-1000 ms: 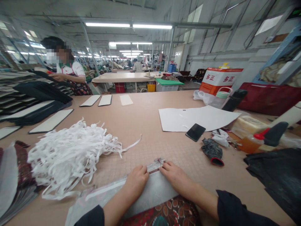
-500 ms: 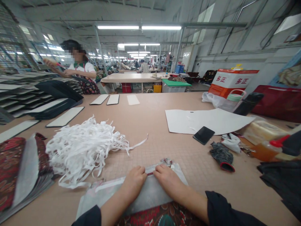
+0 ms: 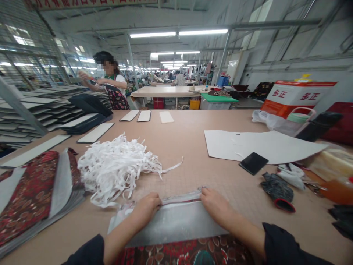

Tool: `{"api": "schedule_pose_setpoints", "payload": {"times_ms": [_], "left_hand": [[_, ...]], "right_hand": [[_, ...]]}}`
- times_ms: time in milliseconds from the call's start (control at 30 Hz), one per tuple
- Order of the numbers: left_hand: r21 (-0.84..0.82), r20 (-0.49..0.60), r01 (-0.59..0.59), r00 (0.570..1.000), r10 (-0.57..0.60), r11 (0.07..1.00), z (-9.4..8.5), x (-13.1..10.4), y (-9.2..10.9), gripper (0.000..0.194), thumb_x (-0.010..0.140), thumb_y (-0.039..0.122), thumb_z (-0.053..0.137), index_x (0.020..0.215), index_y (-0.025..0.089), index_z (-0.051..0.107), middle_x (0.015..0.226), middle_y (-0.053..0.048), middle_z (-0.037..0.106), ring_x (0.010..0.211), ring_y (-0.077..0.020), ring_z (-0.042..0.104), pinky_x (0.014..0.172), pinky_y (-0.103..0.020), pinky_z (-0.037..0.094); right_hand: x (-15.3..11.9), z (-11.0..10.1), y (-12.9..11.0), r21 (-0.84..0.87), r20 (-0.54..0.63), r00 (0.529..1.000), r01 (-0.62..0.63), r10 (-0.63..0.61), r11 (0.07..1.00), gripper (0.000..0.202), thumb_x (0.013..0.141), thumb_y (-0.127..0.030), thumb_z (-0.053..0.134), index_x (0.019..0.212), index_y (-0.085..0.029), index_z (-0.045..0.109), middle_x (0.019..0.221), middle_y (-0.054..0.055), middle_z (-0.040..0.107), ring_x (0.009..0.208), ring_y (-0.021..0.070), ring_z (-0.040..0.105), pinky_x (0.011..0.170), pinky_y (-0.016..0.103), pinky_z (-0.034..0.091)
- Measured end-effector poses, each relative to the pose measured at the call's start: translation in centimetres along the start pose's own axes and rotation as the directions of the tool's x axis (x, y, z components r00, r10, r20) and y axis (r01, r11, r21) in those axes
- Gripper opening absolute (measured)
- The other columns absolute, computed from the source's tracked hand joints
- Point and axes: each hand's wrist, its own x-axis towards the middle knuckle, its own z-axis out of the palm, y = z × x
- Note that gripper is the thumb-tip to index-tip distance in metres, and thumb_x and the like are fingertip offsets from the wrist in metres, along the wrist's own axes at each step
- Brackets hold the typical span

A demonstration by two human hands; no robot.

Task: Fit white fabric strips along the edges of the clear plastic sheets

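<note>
On the table (image 3: 190, 143): flowery cloth (image 3: 171, 253), gray sheet (image 3: 179, 222) just past it
Left hand (image 3: 147, 209): bent fingers on the gray sheet's far edge; can't tell if pinching
Right hand (image 3: 217, 206): same edge, fingers bent; can't tell either
White strips (image 3: 118, 169): messy pile, farther off, left
Person (image 3: 118, 92): way back, on the left

Front sheet (image 3: 176, 224) is grey. Fabric (image 3: 168, 254) bears leaf-like motifs on dark red. Strip pile (image 3: 117, 169) is white; tabletop (image 3: 190, 147), tan.

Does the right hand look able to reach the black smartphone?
Probably yes, once off the grey fabric: only tabletop shows between the right hand and the black smartphone, which lies uncovered.
</note>
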Motion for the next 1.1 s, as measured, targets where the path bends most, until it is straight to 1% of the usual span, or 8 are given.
{"api": "schedule_pose_setpoints", "payload": {"times_ms": [200, 300, 433, 600, 700, 800, 933, 1100], "left_hand": [[0.289, -0.097, -0.126, 0.982, 0.16, 0.949, 1.4, -0.9, 0.6, 0.018, 0.086, 0.016, 0.042, 0.078, 0.017, 0.058, 0.081, -0.002, 0.055, 0.079, -0.0163, 0.048, 0.068, -0.026, 0.037], [0.382, -0.118, -0.175, 0.965, 0.236, 0.907, 1.9, -1.3, 0.8, 0.015, 0.086, 0.015, 0.044, 0.079, 0.015, 0.057, 0.081, -0.003, 0.055, 0.078, -0.0171, 0.047, 0.067, -0.027, 0.036], [0.393, -0.119, -0.178, 0.963, 0.242, 0.902, 1.7, -1.9, 0.2, 0.013, 0.086, 0.014, 0.044, 0.081, 0.017, 0.056, 0.082, -0.002, 0.055, 0.078, -0.0161, 0.047, 0.068, -0.026, 0.036], [0.342, -0.08, -0.105, 0.987, 0.141, 0.934, -0.1, -3.9, -1.6, 0.015, 0.085, 0.012, 0.045, 0.079, 0.018, 0.057, 0.084, -0.001, 0.056, 0.08, -0.0148, 0.049, 0.067, -0.024, 0.035], [0.31, -0.075, -0.072, 0.992, 0.099, 0.948, -0.7, -5.2, -2.7, 0.016, 0.085, 0.012, 0.044, 0.079, 0.019, 0.057, 0.085, 0.0, 0.056, 0.081, -0.0141, 0.049, 0.068, -0.024, 0.035], [0.328, -0.099, -0.068, 0.99, 0.105, 0.942, -0.7, -5.7, -3.2, 0.014, 0.085, 0.015, 0.046, 0.077, 0.018, 0.057, 0.084, 0.0, 0.056, 0.079, -0.0145, 0.048, 0.067, -0.025, 0.034], [0.431, -0.14, -0.104, 0.974, 0.18, 0.896, 0.4, -5.6, -3.5, 0.008, 0.084, 0.02, 0.051, 0.078, 0.018, 0.057, 0.08, -0.002, 0.057, 0.076, -0.0168, 0.048, 0.069, -0.029, 0.034], [0.515, -0.234, -0.118, 0.933, 0.272, 0.849, 2.1, -6.3, -3.8, 0.006, 0.083, 0.017, 0.051, 0.081, 0.016, 0.057, 0.078, -0.002, 0.056, 0.077, -0.017, 0.046, 0.089, -0.036, 0.029]], "right_hand": [[3.6, 1.6, -7.3, 0.089, -0.142, 0.96, 0.256, -0.243, 0.962, 0.015, 0.083, -0.008, 0.045, 0.087, -0.016, 0.057, 0.087, 0.004, 0.058, 0.082, 0.0172, 0.051, 0.068, 0.026, 0.038], [3.7, 2.6, -8.4, -0.003, -0.216, 0.911, 0.358, -0.35, 0.934, 0.009, 0.083, -0.013, 0.048, 0.085, -0.016, 0.057, 0.083, 0.004, 0.057, 0.08, 0.0186, 0.05, 0.067, 0.029, 0.038], [1.5, 3.1, -5.0, -0.082, -0.209, 0.912, 0.342, -0.352, 0.936, 0.011, 0.08, -0.008, 0.05, 0.085, -0.016, 0.057, 0.082, 0.004, 0.058, 0.076, 0.0183, 0.051, 0.065, 0.028, 0.037], [-2.2, 3.3, 2.6, -0.003, -0.182, 0.971, 0.16, -0.157, 0.987, 0.031, 0.077, 0.002, 0.038, 0.087, -0.017, 0.06, 0.088, 0.006, 0.059, 0.082, 0.0187, 0.053, 0.071, 0.029, 0.039], [-2.2, 2.8, 4.1, -0.002, -0.103, 0.992, 0.072, -0.072, 0.997, 0.037, 0.074, 0.004, 0.033, 0.08, -0.017, 0.064, 0.086, 0.009, 0.062, 0.077, 0.0198, 0.056, 0.068, 0.031, 0.041], [0.0, 1.4, 0.8, -0.032, -0.029, 0.998, 0.058, -0.059, 0.998, 0.034, 0.071, 0.005, 0.036, 0.073, -0.014, 0.064, 0.082, 0.012, 0.063, 0.074, 0.0214, 0.056, 0.066, 0.031, 0.041], [3.9, 0.1, -8.3, 0.074, -0.052, 0.956, 0.293, -0.29, 0.953, 0.028, 0.076, 0.002, 0.041, 0.083, -0.016, 0.061, 0.085, 0.007, 0.06, 0.079, 0.0182, 0.055, 0.066, 0.027, 0.04], [5.6, 2.5, -14.2, -0.002, -0.201, 0.873, 0.453, -0.444, 0.892, 0.012, 0.081, -0.01, 0.048, 0.089, -0.014, 0.057, 0.086, 0.007, 0.058, 0.08, 0.0208, 0.051, 0.067, 0.032, 0.039]]}}
